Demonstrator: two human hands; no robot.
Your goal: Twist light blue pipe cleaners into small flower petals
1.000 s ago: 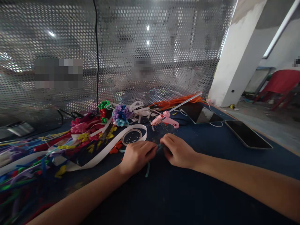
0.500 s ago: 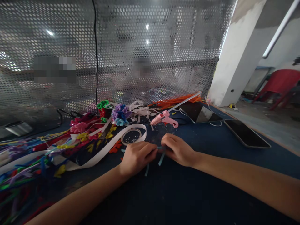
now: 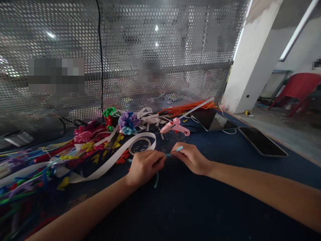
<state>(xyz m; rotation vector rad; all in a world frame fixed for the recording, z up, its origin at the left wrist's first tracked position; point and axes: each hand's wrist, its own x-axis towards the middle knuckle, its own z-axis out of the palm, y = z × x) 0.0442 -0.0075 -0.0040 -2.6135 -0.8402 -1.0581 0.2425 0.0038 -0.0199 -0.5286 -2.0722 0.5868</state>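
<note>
My left hand (image 3: 144, 166) and my right hand (image 3: 192, 157) meet over the dark blue table (image 3: 200, 207), both pinching one light-blue pipe cleaner (image 3: 173, 152). Its upper end sticks out above my right fingers, and its other end hangs below my left hand toward the table. A roll of white tape (image 3: 140, 146) lies just behind my left hand. A pink glue gun (image 3: 175, 127) rests behind my right hand.
Piles of coloured pipe cleaners and made flowers (image 3: 128, 121) fill the left. Orange pipe cleaners (image 3: 190, 107) lie by the perforated metal screen (image 3: 150, 53). A tablet (image 3: 213, 121) and a phone (image 3: 262, 142) lie at the right, near a white pillar (image 3: 250, 60).
My right hand has turned the pipe cleaner's free end from hanging down to pointing up and right. Both hands stay in the same spot.
</note>
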